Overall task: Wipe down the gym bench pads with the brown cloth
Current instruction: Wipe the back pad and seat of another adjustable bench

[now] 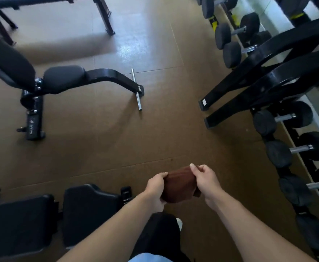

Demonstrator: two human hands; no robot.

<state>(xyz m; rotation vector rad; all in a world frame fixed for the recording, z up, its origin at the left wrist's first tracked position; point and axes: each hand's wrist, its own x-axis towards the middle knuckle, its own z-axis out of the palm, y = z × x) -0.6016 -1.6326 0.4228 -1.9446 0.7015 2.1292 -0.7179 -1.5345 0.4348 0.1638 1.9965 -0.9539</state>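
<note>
Gripping the cloth point(180, 184) from both sides, the two hands hold it in the air above the brown floor point(107, 144), in front of the person's body and low in the view. The left hand point(156, 190) has its fingers curled round the cloth's left edge, thumb on top; the right hand point(205, 181) pinches the right edge between thumb and bent fingers, with a corner of fabric sticking out below its palm. The cloth is bunched into a rounded brown wad stretched between the hands, touching no pad. Just left of the left forearm lies the near bench point(41, 220), its seat pad point(90, 208) and longer back pad point(17, 225) flat and end to end, a narrow gap between them. Well apart, across the floor to the upper left, stands a second bench point(64, 80), with a small seat pad, a raised back pad point(5, 59) tilted upward, and a chrome crossbar point(136, 89) at its foot. Along the right side runs a black rack point(264, 76) whose feet rest on the floor, with dumbbells point(291, 150) lined in rows on it. A dark trouser leg point(155, 235) and a white shoe tip point(179, 224) show between the forearms.
</note>
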